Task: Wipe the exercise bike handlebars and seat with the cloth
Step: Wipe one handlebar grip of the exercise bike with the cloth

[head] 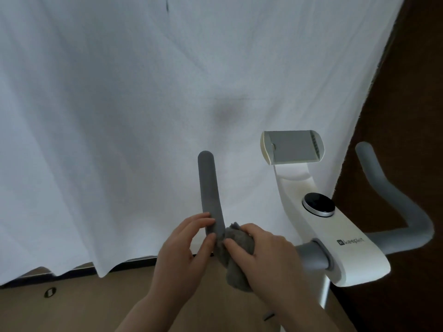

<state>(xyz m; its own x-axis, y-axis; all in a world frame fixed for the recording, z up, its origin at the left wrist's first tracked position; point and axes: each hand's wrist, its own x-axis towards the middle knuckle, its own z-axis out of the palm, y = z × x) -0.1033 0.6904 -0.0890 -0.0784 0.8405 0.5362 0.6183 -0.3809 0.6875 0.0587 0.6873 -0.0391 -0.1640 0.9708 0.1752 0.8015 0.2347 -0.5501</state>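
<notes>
Left grip (189, 245): fingers curled, pinching the grey handlebar (208, 188).
Right grip (263, 255): clenched on grey cloth (230, 250) wrapped around the bar's bend.

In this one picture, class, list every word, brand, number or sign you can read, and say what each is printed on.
"keepkit", with a small dark square logo before it: printed on the white console housing of the exercise bike, between the handlebars.
The round black dial on that housing shows no readable marks.
The phone holder above it carries no text.
Nothing else in view bears writing.
</notes>
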